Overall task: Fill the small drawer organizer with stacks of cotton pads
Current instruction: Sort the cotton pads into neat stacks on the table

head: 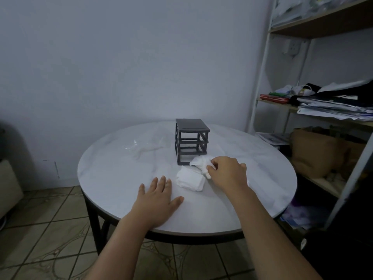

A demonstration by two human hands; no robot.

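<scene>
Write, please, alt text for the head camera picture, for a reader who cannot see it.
A person's right hand pinches a white bundle of cotton pads in front of a small dark drawer organizer on a round white table. The left hand rests flat on the table beside a second white bundle.

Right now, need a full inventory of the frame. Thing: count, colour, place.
drawer organizer: 1, dark grey, middle of the table, slots look empty
loose pad stack: 1, white, lying on the table in front of the organizer
held pad bundle: 1, white, at the organizer's bottom slot
plastic wrap: looks like 1, clear, on the table left of the organizer
table: 1, round, white top, dark legs
shelf unit: 1, white frame, right of the table, holds papers
brown bag: 1, brown, lower shelf
left hand: flat on the table, left of the loose stack
right hand: pinches the held bundle
</scene>
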